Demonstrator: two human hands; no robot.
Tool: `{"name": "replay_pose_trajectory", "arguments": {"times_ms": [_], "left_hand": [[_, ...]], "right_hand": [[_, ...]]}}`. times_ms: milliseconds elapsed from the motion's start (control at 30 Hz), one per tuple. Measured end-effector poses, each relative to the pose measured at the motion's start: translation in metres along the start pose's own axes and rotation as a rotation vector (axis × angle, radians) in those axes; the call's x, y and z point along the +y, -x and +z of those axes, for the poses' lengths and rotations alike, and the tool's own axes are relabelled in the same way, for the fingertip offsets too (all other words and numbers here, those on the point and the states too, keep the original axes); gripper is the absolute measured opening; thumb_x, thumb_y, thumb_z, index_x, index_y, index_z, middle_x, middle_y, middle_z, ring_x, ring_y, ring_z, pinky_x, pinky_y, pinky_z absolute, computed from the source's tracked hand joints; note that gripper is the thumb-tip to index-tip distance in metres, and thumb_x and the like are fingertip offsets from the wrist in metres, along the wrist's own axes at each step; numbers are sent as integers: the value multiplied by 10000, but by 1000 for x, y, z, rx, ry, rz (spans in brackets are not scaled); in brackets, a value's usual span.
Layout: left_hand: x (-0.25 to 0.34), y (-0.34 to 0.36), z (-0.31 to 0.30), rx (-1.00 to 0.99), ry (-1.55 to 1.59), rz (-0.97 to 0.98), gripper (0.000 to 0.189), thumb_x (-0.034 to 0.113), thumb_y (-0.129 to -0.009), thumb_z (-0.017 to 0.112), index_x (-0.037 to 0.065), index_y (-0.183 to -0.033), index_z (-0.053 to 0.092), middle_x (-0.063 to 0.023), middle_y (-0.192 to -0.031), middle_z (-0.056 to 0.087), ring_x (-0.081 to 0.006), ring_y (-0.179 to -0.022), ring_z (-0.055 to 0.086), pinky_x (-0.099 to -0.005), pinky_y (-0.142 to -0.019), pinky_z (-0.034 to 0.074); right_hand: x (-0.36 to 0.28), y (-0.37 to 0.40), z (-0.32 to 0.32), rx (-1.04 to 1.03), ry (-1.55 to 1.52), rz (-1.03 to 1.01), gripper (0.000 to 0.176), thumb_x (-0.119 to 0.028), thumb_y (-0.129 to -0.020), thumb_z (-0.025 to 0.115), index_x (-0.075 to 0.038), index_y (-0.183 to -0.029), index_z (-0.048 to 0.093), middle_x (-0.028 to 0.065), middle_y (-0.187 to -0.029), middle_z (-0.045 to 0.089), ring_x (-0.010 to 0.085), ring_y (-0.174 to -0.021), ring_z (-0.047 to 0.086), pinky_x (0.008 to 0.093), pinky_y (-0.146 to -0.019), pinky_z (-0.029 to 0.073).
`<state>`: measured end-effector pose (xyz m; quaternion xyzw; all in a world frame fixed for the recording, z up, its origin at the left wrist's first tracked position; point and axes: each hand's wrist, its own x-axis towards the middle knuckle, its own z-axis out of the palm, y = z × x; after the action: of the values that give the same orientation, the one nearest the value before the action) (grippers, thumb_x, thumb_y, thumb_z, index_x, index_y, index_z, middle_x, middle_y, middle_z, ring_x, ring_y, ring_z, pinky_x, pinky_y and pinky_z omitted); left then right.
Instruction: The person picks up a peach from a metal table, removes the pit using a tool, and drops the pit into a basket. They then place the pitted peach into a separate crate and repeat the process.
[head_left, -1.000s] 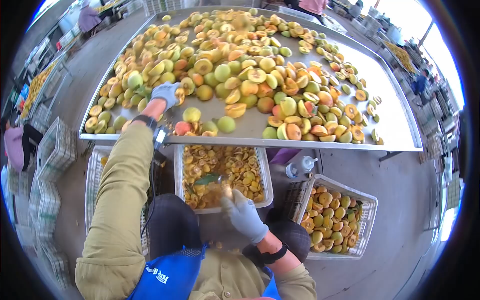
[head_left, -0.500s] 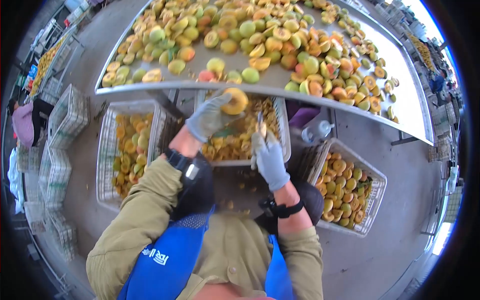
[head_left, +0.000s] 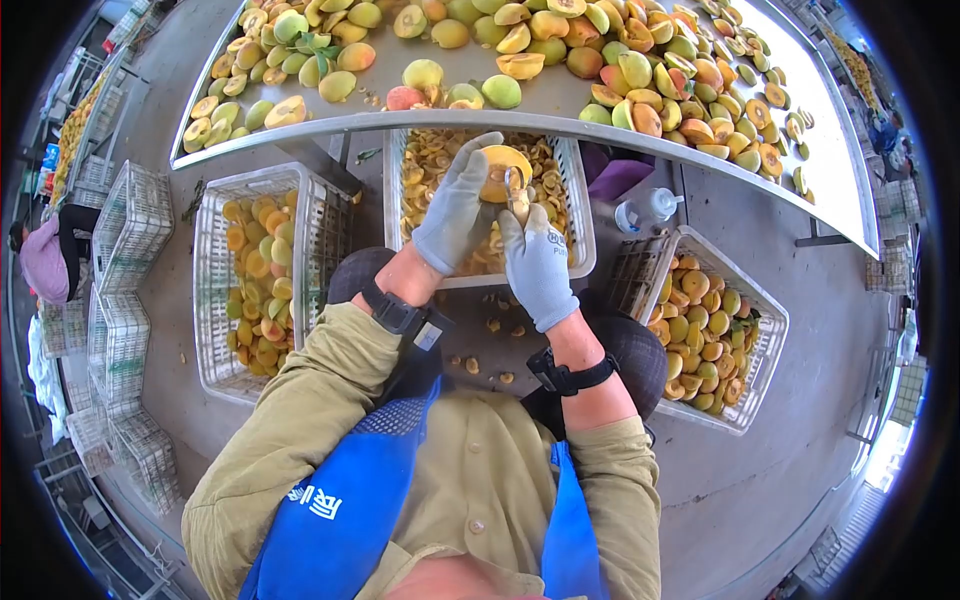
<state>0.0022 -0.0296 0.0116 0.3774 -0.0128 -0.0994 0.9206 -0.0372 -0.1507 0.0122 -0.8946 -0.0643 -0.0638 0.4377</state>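
Note:
My gloved left hand [head_left: 449, 222] holds a halved yellow fruit, a peach half [head_left: 497, 178], cut face up over the crate between my knees. In my gloved right hand [head_left: 540, 262] is a pitting tool [head_left: 519, 204] with a short light handle and a curved metal loop. The loop overlaps the cut face of the peach half. Below both hands, a white plastic crate [head_left: 586, 222] contains many small yellow fruit pieces. Just beyond it, whole and halved peaches [head_left: 620, 70] are heaped on a metal table [head_left: 400, 121].
A crate of peach halves [head_left: 212, 330] stands at my left and another crate [head_left: 765, 345] at my right. A clear bottle [head_left: 650, 208] is near the table leg. Stacked crates [head_left: 125, 300] line the left side, where a person in pink [head_left: 58, 262] bends over.
My right hand has brought the pitting tool up to the peach half. My left hand has shifted right with the fruit. The view has tilted, and the person at the left has bent forward.

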Motion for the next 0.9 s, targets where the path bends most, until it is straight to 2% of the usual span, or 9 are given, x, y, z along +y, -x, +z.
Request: {"name": "replay_pose_trajectory", "arguments": {"times_ms": [167,267,333,433,633,733,833,867,900], "left_hand": [[3,0,-1,-20,74,-18,292,324,-971,406,124,-1183,430,-88,-1128,523,-216,-1027,558,-365,-876,486],[-4,-3,-4,73,-124,68,281,316,-972,407,123,-1175,432,-77,-1097,533,-213,-968,572,-374,-850,500],[-7,-4,-4,82,-146,78,280,316,-972,406,128,-1179,433,-69,-1083,538,-191,-966,564,-356,-855,495],[-6,0,5,106,-152,90,281,312,-974,411,132,-1186,450,-47,-1065,540,-137,-980,536,-288,-857,473],[7,6,11,128,-261,124,299,315,-972,425,119,-1193,471,-21,-1060,533,-104,-960,519,-247,-831,452],[0,2,-3,125,-347,150,319,335,-965,438,111,-1188,478,-19,-1061,533,-105,-966,521,-248,-831,451],[7,-2,-13,65,-360,111,356,365,-947,466,103,-1188,482,-31,-1059,544,-124,-959,542,-272,-826,471],[13,-2,-15,39,-294,51,372,374,-940,476,99,-1191,480,-39,-1058,551,-133,-961,550,-283,-824,479],[16,-1,-16,15,-227,-11,389,384,-933,487,96,-1194,479,-47,-1058,558,-143,-963,559,-294,-823,487]], "right_hand": [[-2,-1,3,-6,12,-34,221,-187,-901,529,33,-904,503,224,-711,586,400,-677,581,445,-571,433],[-4,-3,8,-26,-4,-31,224,-179,-903,520,43,-909,498,232,-725,586,413,-690,575,449,-583,435],[-5,-3,11,-41,-59,-6,223,-174,-908,504,49,-907,496,236,-732,586,427,-702,566,453,-600,435],[2,-4,21,19,-70,-105,219,-178,-914,491,41,-919,498,192,-675,582,356,-575,577,415,-513,444],[-24,-16,-4,-444,-781,489,176,-186,-922,479,-11,-907,485,38,-572,508,116,-351,461,264,-300,357],[-1,-17,16,-301,-208,162,148,-181,-925,466,-35,-902,477,7,-559,474,107,-351,436,251,-305,356],[-9,-19,4,-399,-578,349,139,-176,-921,471,-37,-920,475,-15,-561,461,98,-351,416,259,-296,343],[-18,-22,-13,-533,-595,477,334,-242,-892,512,83,-954,466,163,-632,566,272,-557,570,386,-526,439],[-15,-20,-12,-498,-500,382,336,-247,-893,511,81,-952,468,175,-645,571,286,-573,574,392,-540,440]]}}
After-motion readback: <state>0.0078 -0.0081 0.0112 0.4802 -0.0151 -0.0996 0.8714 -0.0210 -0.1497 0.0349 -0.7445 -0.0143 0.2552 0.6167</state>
